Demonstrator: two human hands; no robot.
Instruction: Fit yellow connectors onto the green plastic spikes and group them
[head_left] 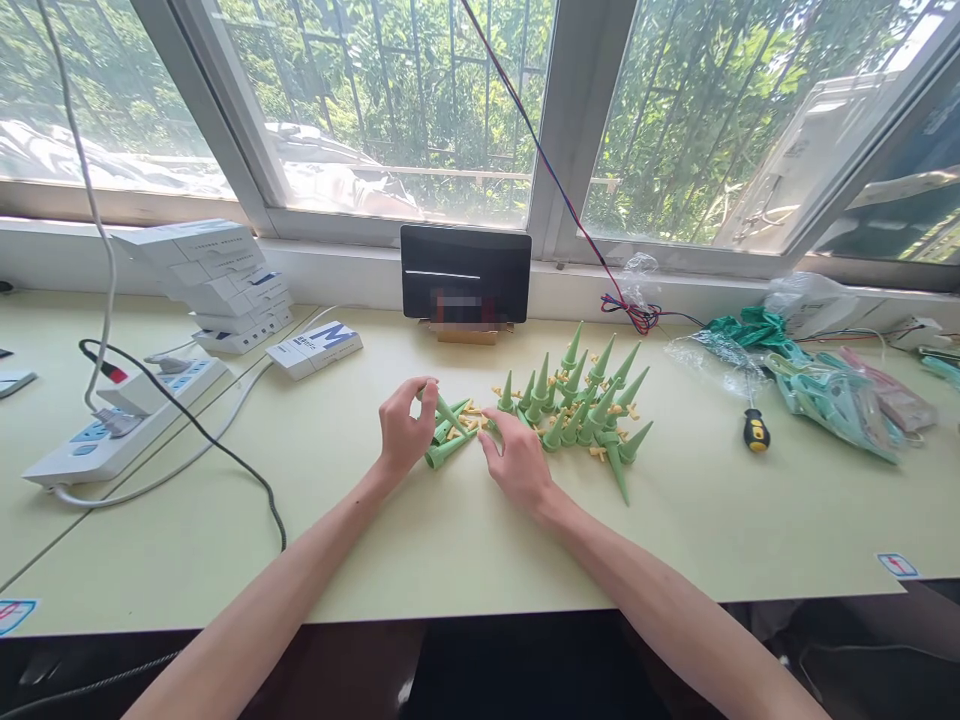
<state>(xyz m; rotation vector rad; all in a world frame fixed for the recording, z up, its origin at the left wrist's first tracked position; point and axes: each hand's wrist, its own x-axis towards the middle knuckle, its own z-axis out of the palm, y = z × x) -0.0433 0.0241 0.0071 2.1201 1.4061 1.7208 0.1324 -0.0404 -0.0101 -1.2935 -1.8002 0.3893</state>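
My left hand (407, 428) is closed, fingers pinched on a green plant watering spike (450, 412) that slants down to the right. More green spikes (446, 452) lie on the table just beneath it. My right hand (519, 466) rests low beside small yellow valve pieces (472, 408), thumb and forefinger apart; whether a fingertip touches one I cannot tell. To its right, several green spikes (573, 400) stand point up in a cluster, with yellow pieces among them. One spike (618, 475) at the cluster's front points toward me.
A tablet (466, 275) stands on a small holder by the window. On the left are a power strip (135, 415), stacked white boxes (225, 280) and a single box (315, 348). A screwdriver (756, 430) and plastic bags (825, 400) lie at right.
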